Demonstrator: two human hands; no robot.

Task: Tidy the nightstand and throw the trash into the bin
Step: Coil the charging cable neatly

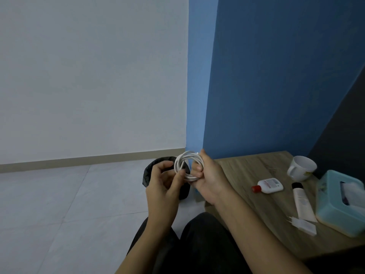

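Note:
A coiled white cable (187, 162) is held up in front of me, left of the wooden nightstand (246, 175). My right hand (209, 175) grips the coil's right side. My left hand (164, 180) pinches its lower left with thumb and fingers. Behind and below the hands stands a bin (152, 169) lined with a black bag, on the floor beside the nightstand.
On the nightstand lie a white bottle with a red cap (268, 185), a white tube with a black cap (302, 202), a white charger plug (302, 224), a teal tissue box (339, 202) and a white mug (302, 168). My dark-trousered knees are below.

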